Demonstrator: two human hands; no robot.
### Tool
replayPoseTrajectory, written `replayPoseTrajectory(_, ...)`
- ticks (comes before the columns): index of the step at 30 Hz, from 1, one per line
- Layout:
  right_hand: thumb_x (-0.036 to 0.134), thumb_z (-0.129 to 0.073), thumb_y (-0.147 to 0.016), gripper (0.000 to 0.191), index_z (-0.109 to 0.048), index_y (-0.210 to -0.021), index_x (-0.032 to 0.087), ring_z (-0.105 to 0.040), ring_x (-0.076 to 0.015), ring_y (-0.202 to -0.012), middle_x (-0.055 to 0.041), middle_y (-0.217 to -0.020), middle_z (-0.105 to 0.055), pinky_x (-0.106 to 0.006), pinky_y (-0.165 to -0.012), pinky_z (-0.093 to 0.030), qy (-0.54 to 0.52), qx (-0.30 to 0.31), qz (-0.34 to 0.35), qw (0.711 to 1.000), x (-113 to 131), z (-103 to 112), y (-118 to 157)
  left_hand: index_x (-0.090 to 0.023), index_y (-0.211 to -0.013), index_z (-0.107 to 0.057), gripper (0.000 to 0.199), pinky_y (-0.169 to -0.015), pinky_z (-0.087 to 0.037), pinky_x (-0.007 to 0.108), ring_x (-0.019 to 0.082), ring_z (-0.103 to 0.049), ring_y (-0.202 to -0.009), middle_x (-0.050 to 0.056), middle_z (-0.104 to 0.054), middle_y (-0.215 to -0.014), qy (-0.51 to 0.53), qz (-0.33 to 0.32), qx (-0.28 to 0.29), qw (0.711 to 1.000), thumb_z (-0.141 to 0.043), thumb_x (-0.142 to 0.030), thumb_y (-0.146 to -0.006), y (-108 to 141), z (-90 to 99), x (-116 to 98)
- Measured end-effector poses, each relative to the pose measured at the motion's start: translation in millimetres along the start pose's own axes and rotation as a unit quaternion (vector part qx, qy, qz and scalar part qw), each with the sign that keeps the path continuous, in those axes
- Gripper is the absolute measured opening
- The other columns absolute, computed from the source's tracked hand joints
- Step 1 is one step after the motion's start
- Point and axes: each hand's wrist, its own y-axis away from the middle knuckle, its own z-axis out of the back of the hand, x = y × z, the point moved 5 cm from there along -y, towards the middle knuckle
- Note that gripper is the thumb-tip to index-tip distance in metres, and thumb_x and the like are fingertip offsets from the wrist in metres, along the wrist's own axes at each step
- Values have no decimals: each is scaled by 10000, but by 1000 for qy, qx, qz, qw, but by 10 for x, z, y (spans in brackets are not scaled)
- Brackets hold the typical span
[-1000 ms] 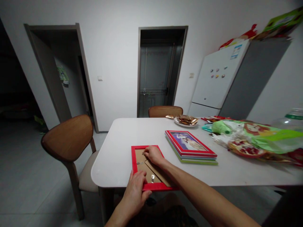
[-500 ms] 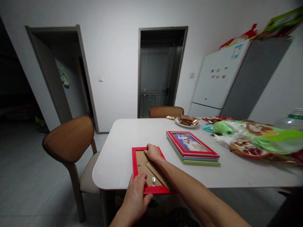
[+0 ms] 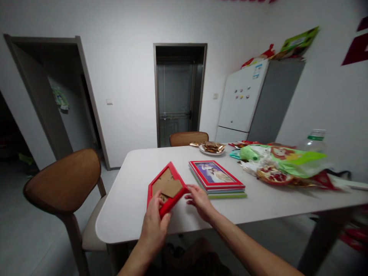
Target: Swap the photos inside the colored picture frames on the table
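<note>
A red picture frame (image 3: 174, 202) is tilted up from the table with its brown backing board (image 3: 166, 183) facing me. My left hand (image 3: 154, 218) grips its near edge, thumb on the red border and fingers over the backing. At the frame's right corner is my right hand (image 3: 199, 201), its fingers bent and the fingertips on that corner. Just right of the hands lies a stack of picture frames, with a red one (image 3: 217, 174) on top showing a picture on purple, and a green one (image 3: 227, 195) at the bottom.
On the white table (image 3: 132, 184) stand a plate of gold-wrapped packets (image 3: 212, 147), a cut pomegranate (image 3: 274, 175), a green plastic bag (image 3: 301, 159) and a clear bottle (image 3: 315, 142). Wooden chairs stand at the left (image 3: 63, 180) and far side (image 3: 188, 138). A fridge (image 3: 241, 99) is behind.
The red frame has been lifted from lying flat and turned at an angle. My right hand has moved from its far edge to the right corner. The view has swung right.
</note>
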Motion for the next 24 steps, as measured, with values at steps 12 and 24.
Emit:
replayPoseTrajectory(12, 197, -539, -672, 368, -504, -1038, 179, -596, -148, -577, -9, -711, -652, -267, -555, -475, -235, -16, -11, 972, 468, 300, -140, -198, -1007, -362, 451, -830, -409, 334, 160, -568, -890, 45, -596, -948, 414, 38, -87, 905, -617, -217, -636, -730, -406, -488)
replayPoseTrajectory(24, 245, -512, -714, 437, -510, -1136, 131, -609, -166, -750, -64, -936, -650, -256, -681, -472, 285, -30, -13, 958, 660, 2107, -1227, -179, -970, -506, 333, -874, -388, 305, 183, -544, -975, 66, -614, -1014, 302, 135, 72, 941, -514, -89, -650, -1031, -1910, -85)
